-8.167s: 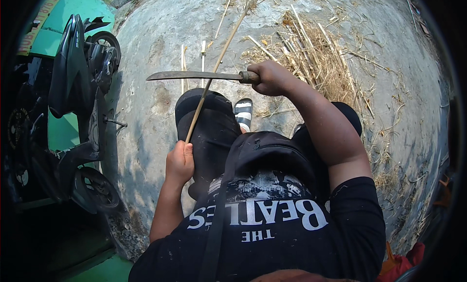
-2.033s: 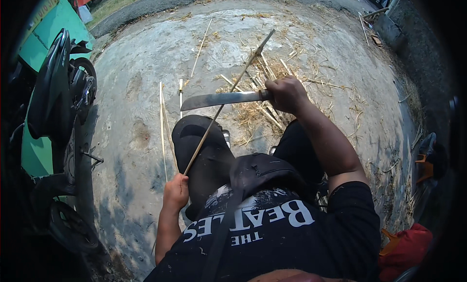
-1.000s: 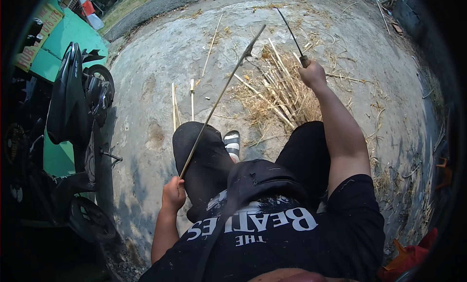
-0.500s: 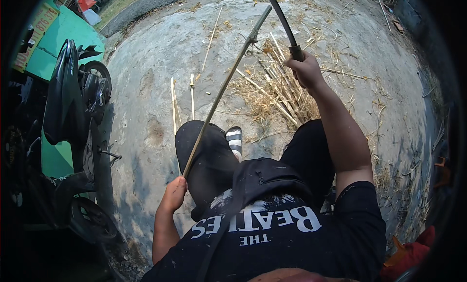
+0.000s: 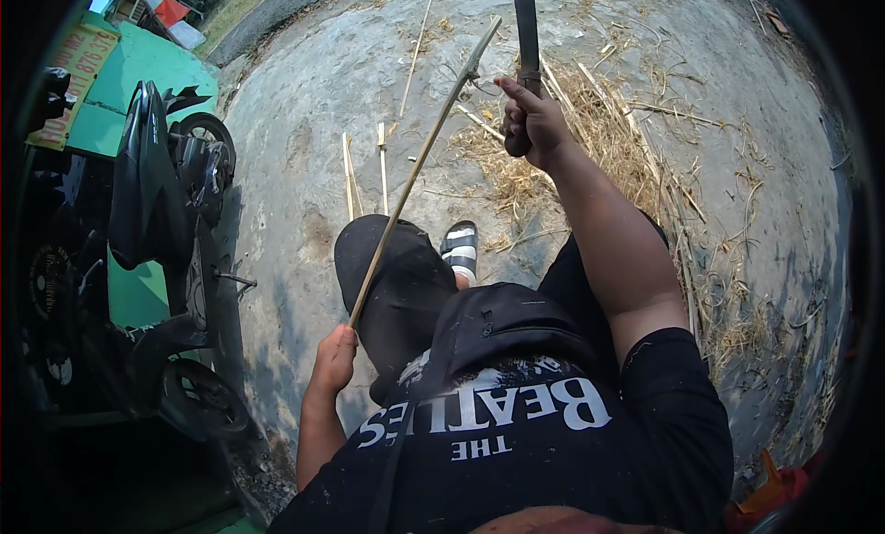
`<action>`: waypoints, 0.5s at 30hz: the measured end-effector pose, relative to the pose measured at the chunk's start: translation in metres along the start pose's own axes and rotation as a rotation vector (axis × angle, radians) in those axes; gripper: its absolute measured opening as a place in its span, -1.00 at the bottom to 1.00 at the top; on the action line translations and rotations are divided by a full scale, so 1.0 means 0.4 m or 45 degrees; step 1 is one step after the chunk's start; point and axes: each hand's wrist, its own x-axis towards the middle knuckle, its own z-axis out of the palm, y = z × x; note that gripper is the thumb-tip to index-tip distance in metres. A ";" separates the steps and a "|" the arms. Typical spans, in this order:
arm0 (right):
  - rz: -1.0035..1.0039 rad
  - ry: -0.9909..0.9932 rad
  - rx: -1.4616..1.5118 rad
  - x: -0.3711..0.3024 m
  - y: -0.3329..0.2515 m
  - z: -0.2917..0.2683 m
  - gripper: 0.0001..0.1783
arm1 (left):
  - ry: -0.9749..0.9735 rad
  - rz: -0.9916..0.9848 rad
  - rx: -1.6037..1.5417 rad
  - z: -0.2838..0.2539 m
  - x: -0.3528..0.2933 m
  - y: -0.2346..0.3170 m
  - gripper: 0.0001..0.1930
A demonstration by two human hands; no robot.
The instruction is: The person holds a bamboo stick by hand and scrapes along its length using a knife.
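Observation:
My left hand (image 5: 333,361), beside my left knee, is closed on the lower end of a long thin bamboo stick (image 5: 412,186). The stick slants up and away to the right, with a knobbly joint near its far tip. My right hand (image 5: 537,124) grips the dark handle of a machete (image 5: 526,29), its index finger stretched out toward the stick's far end. The blade points away from me and runs out of the picture at the top. A small gap shows between finger and stick.
Dry shavings (image 5: 604,119) and pale split sticks lie in a heap beyond my right knee. A few thin strips (image 5: 383,165) lie on the concrete (image 5: 304,101) ahead. A motorcycle (image 5: 152,188) stands at left beside a green panel (image 5: 138,294). A sandalled foot (image 5: 460,248) is between my knees.
My right hand has moved left, closer to the stick's far end, and its index finger is now extended. The machete has turned more upright. The view has shifted slightly.

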 end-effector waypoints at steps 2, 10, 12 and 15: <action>-0.005 -0.031 0.006 0.002 -0.001 -0.010 -0.58 | 0.001 0.016 0.022 0.003 -0.007 0.011 -0.49; -0.037 -0.133 -0.043 0.009 0.006 -0.032 -0.55 | -0.027 0.019 -0.016 0.015 -0.024 0.024 -0.49; -0.036 -0.161 -0.007 0.009 0.009 -0.027 -0.59 | -0.016 -0.017 -0.022 0.017 -0.026 0.020 -0.50; -0.016 -0.130 0.037 0.001 0.012 -0.018 -0.68 | 0.028 0.077 -0.019 0.032 -0.031 0.015 -0.52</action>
